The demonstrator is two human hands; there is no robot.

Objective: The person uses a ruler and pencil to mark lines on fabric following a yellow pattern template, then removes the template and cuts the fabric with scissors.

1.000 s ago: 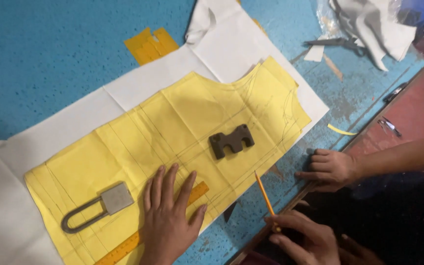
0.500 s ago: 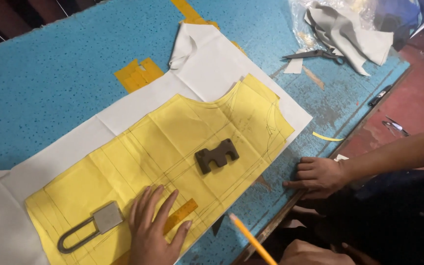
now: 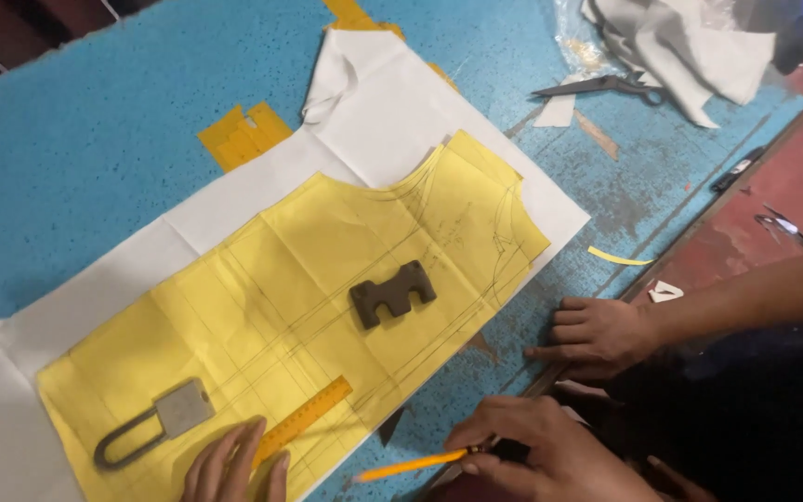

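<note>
At the lower left of the frame I see a padlock [image 3: 151, 423] lying as a weight on the yellow paper pattern [image 3: 327, 279], which rests on white fabric [image 3: 234, 200] across the blue table [image 3: 76, 158]; just right of it my left hand [image 3: 234, 465] lies flat, fingers spread and holding nothing, pressing the pattern beside an orange ruler [image 3: 304, 423]; a dark metal weight [image 3: 392, 293] sits mid-pattern; at bottom centre my right hand [image 3: 532, 451] is closed around a yellow pencil [image 3: 411, 465], tip near the pattern's lower edge; I judge tracing goes best with the left palm firm and the pencil close along the edge; another person's hand [image 3: 597, 335] rests on the table's edge at right; scissors [image 3: 606, 88] lie upper right.
</note>
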